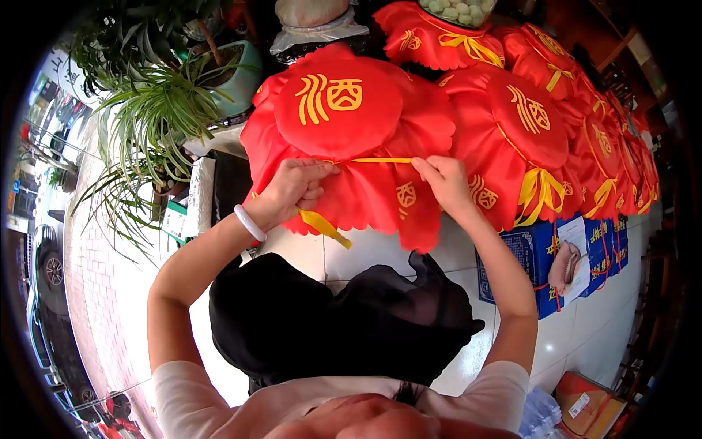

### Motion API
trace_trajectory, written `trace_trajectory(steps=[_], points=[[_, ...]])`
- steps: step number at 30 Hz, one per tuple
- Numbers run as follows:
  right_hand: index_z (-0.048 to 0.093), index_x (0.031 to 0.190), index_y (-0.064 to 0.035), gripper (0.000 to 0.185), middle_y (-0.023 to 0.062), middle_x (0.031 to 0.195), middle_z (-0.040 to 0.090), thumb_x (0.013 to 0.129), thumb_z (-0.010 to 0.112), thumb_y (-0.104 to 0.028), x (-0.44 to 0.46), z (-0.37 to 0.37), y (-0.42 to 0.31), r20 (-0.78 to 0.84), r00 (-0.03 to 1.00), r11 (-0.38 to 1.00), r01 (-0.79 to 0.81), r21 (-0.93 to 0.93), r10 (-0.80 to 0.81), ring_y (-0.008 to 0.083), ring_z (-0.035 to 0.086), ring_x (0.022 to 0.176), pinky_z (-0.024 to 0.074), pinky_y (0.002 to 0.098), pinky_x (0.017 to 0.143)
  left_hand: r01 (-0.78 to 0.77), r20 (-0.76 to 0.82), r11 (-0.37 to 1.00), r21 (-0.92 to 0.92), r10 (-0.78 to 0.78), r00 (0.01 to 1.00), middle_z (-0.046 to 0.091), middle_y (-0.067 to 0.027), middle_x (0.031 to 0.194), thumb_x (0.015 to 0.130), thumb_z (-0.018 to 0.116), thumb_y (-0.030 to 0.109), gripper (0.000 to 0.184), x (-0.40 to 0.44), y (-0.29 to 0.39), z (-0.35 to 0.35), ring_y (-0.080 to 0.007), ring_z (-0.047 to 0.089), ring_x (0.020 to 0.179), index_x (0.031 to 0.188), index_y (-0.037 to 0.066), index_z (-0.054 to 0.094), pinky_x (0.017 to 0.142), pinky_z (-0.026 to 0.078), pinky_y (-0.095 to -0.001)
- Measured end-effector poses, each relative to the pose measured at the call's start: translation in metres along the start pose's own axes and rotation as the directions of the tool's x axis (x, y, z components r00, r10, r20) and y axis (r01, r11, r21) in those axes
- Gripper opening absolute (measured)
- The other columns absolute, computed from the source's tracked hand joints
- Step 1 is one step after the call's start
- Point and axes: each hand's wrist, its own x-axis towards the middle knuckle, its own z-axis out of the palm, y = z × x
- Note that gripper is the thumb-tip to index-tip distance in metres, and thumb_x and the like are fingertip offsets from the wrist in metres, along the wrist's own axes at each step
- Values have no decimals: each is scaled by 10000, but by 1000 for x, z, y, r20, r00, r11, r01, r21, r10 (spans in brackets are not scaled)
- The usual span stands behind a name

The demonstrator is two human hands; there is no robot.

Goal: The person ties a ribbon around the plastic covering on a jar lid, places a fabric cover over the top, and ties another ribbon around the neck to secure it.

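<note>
A round jar wears a red cloth cover with gold characters on its top and a scalloped skirt below; the jar itself is hidden. Across the front of the cloth, at the neck, a yellow ribbon is stretched straight between my hands. My left hand, with a white bangle at the wrist, is closed on the ribbon, and a loose end hangs beneath it. Thumb and fingers of my right hand pinch the ribbon at the right. Beside it stands another red-covered jar, its yellow bow tied.
More red-covered jars line the right. A potted plant stands at the left, its leaves reaching near the cloth. Blue boxes sit on the tiled floor below the jars. A cardboard box lies at lower right.
</note>
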Motion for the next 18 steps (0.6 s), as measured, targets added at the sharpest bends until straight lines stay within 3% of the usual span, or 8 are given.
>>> trace_trajectory(steps=[3,5,6,9,12,18], points=[[522,614,16,291,32,474,404,850,589,-141,-32,-2,-7,20,978,976,209,-55,-208,65,370,449,301,267,414,104,112,987,-123,-90,990,280,50,530,897,481,92,175,-2,2,-2,-49,219,422,927,-53,574,380,172,-210],[561,642,7,200,98,521,481,805,622,-91,-58,11,-10,69,858,845,513,-147,-509,191,477,438,350,300,414,187,219,961,-205,-141,965,274,48,526,906,454,86,174,4,-2,-5,-53,220,428,941,-45,564,390,187,-208],[542,621,-8,202,83,520,477,792,625,-76,-65,19,-12,52,797,782,601,-164,-601,235,492,447,359,320,415,191,225,960,-206,-144,964,274,48,526,906,454,86,174,7,-5,-5,-53,220,428,941,-45,564,390,187,-208],[499,592,-21,239,72,497,450,791,622,-72,-72,27,-13,144,840,816,543,-199,-524,244,494,448,375,332,422,88,128,990,-114,-73,989,297,43,521,907,435,76,158,9,-9,1,-56,222,430,881,-8,566,407,201,-196],[453,568,-30,279,74,494,435,779,631,-72,-72,33,-16,142,818,802,574,-163,-557,238,485,437,382,338,420,65,189,995,-69,-51,981,305,44,526,897,456,65,145,9,-2,-3,-53,230,430,857,-12,572,397,188,-202],[477,587,-42,244,57,529,454,755,647,-90,-73,46,-23,320,660,655,742,-142,-680,222,499,466,388,338,417,42,133,991,-129,-25,991,284,57,513,884,489,78,141,5,-9,8,-49,216,410,839,-26,573,370,156,-223]])
